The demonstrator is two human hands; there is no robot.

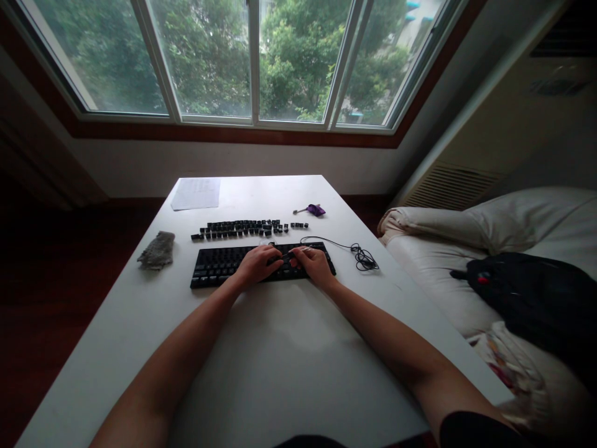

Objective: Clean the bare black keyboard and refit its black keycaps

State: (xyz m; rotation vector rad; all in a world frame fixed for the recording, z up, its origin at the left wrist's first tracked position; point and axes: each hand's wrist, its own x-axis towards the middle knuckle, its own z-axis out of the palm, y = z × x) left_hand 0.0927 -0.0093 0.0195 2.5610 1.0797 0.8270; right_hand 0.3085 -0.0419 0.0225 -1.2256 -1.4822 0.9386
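Note:
A black keyboard (219,264) lies across the white table in front of me. My left hand (259,264) rests over its middle, fingers bent and closed toward a small dark piece between the two hands. Over the right part of the keys, my right hand (313,262) is closed in a pinch. What its fingertips hold is too small and dark to name. Beyond the keyboard, loose black keycaps (233,233) stand in rows, with a few set apart at the right end.
A grey cloth (157,251) lies left of the keyboard, and a coiled black cable (365,257) lies to its right. Farther back are a purple object with a thin handle (315,210) and a paper sheet (196,193). A sofa with a black bag (532,292) flanks the table's right side.

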